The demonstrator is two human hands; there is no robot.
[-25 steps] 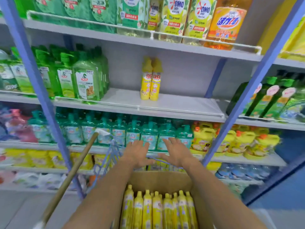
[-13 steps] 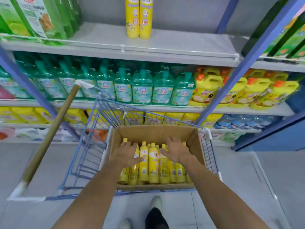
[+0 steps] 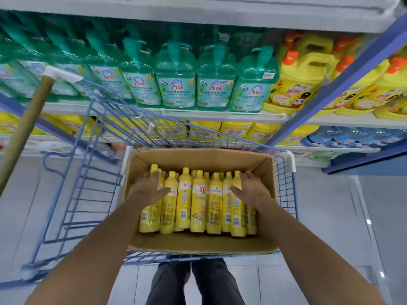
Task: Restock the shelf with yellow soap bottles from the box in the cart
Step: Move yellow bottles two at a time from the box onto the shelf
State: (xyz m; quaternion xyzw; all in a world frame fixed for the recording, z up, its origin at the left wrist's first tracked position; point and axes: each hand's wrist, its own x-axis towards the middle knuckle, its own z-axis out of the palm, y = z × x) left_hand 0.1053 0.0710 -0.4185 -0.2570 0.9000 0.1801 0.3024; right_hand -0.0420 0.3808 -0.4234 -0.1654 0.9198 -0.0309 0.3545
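While both arms reach down into the cardboard box (image 3: pixel 198 156), the left hand (image 3: pixel 148 189) lies on the leftmost yellow soap bottles (image 3: pixel 198 203), fingers (image 3: pixel 153 178) extended, thumb splayed, nothing gripped. Right hand (image 3: pixel 251 190) rests likewise on the rightmost bottles, fingers loose and uncurled. Bottles lie packed side by side in the box, caps toward the shelf (image 3: pixel 220 116). Box sits in the blue wire cart (image 3: pixel 88 172). Green pump bottles (image 3: pixel 176 84) and yellow jugs (image 3: pixel 301 89) stand on that shelf. Wooden pole (image 3: pixel 26 122) slants at left.

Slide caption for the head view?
Left hand and right hand rest on yellow soap bottles in the box in the cart.
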